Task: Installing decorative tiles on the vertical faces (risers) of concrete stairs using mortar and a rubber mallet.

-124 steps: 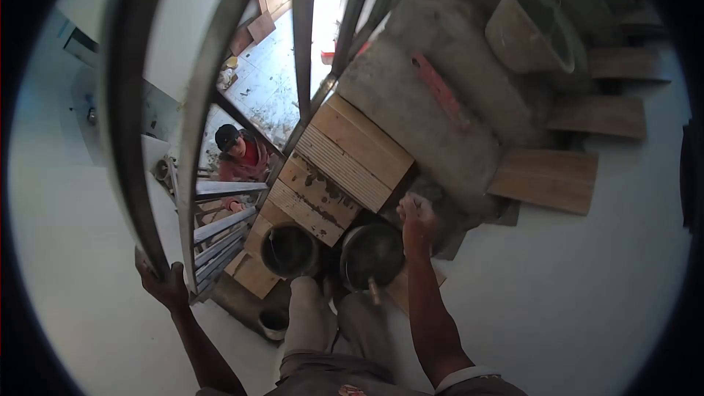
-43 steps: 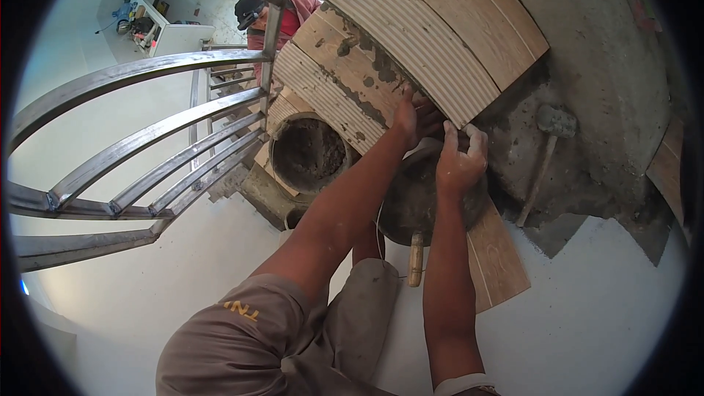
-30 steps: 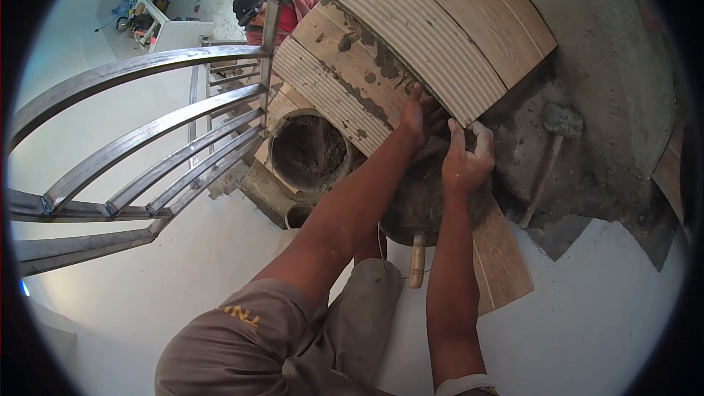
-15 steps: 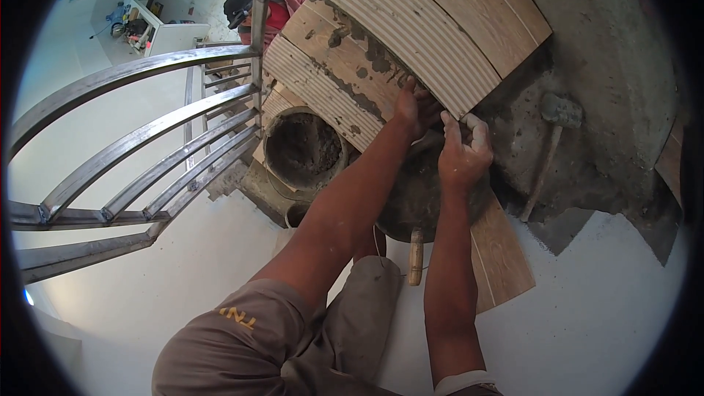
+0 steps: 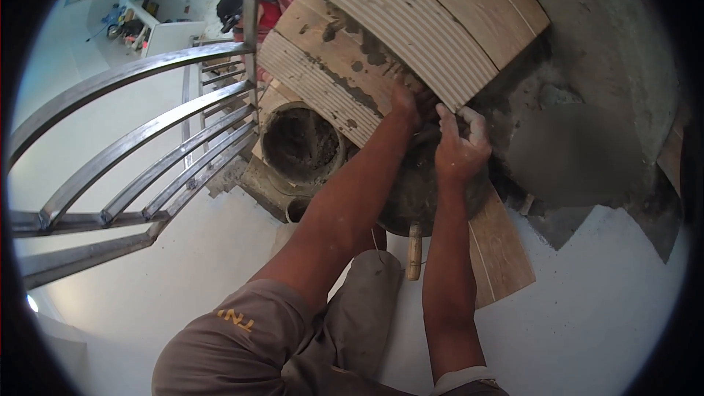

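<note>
My left hand (image 5: 408,106) is closed on the underside of a ribbed wood-look tile (image 5: 403,29), its fingers partly hidden in shadow. My right hand (image 5: 462,145) pinches that tile's lower corner between thumb and fingers. Beneath both hands lies a dark round pan (image 5: 407,194), with a short wooden handle (image 5: 414,253) below it. Left of my forearm, a bucket of grey mortar (image 5: 301,143) stands by a lower step of tiles (image 5: 315,77) streaked with wet mortar. A grey mallet head (image 5: 557,97) is partly hidden by a blurred patch at the right.
A curved metal railing (image 5: 139,73) runs along the left, with a co-worker in red and a black cap (image 5: 268,11) behind it. A loose plank tile (image 5: 499,257) lies by my right forearm. Bare mortar and concrete (image 5: 594,44) rise at the right.
My left hand has left the railing and both hands have reached the tile's edge. Lately they have barely moved; the view has shifted slightly. A blurred patch now covers most of the mallet.
</note>
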`<state>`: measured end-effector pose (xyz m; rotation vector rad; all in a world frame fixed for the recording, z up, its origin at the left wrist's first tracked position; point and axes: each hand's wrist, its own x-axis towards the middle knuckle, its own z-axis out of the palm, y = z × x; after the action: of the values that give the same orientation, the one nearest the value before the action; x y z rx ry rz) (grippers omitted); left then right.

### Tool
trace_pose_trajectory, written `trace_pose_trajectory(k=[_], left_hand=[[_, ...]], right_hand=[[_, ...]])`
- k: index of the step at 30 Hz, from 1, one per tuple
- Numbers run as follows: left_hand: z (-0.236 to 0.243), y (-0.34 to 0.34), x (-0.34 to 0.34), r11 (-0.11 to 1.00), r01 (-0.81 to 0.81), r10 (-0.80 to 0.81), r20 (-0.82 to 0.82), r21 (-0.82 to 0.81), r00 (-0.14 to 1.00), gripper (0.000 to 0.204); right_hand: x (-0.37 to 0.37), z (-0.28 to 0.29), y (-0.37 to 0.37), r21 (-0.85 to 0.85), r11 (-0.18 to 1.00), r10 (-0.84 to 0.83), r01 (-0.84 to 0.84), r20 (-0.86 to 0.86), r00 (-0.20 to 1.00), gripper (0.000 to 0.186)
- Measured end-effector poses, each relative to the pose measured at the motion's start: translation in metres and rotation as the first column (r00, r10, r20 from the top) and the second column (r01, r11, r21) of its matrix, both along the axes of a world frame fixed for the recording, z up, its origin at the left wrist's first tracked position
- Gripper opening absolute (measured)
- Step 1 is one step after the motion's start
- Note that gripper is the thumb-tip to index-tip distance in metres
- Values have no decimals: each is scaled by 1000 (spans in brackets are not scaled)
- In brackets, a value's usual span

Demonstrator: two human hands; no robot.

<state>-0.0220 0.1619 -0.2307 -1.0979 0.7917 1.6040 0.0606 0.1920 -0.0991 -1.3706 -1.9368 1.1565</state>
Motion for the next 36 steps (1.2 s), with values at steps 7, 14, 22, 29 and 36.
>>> trace_pose_trajectory(k=[7, 14, 22, 29, 36], left_hand=[[-4, -13, 9, 984, 168, -112, -510, 64, 853, 52], [23, -42, -20, 885, 420, -465, -424, -200, 777, 52], [202, -72, -17, 757, 108, -653, -742, -645, 152, 29], [267, 103, 59, 456, 562, -303, -714, -690, -631, 32], [210, 203, 125, 349, 374, -86, -427, -859, -900, 42]], right_hand=[[9, -2, 3, 109, 994, 10, -13, 31, 999, 22], [-3, 12, -1, 58, 998, -31, 36, -91, 995, 17], [-6, 12, -8, 10, 999, -39, 41, -131, 991, 14], [-3, 9, -12, -27, 1000, -19, 14, -174, 984, 18], [12, 13, -11, -132, 983, 124, -125, -16, 992, 16]])
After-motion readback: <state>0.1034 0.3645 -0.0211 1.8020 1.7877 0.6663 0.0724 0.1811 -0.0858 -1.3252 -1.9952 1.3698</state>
